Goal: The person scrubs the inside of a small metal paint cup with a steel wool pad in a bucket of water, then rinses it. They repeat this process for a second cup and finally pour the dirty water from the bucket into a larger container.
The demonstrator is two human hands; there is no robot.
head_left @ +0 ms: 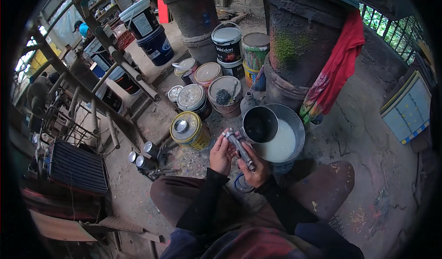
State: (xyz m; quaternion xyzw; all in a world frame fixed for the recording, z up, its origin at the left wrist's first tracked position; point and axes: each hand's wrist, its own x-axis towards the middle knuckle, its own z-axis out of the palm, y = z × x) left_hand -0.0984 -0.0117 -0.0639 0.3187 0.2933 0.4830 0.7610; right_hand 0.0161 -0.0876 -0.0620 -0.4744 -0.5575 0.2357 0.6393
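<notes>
Beside a bucket (pixel 300 126) partly behind a cup (pixel 270 122), left fingers (pixel 222 147) and right fingers (pixel 259 158) round a tool (pixel 240 148).

Fingers (pixel 220 145) partly hide tool (pixel 241 150) (grey).

Forearm sleeves (pixel 202 199): one pair, black, long, close-fitting; lower centre of frame. Upper sleeves (pixel 328 241): navy blue, wider; bottom edge. Shirt front (pixel 251 246): dark, with muted red patches; bottom centre. Trousers (pixel 329 183): dark brown; pale yellow spots (pixel 315 206) on the lower-right leg. Left hand (pixel 222 157), right hand (pixel 258 170): bare; centre.
</notes>
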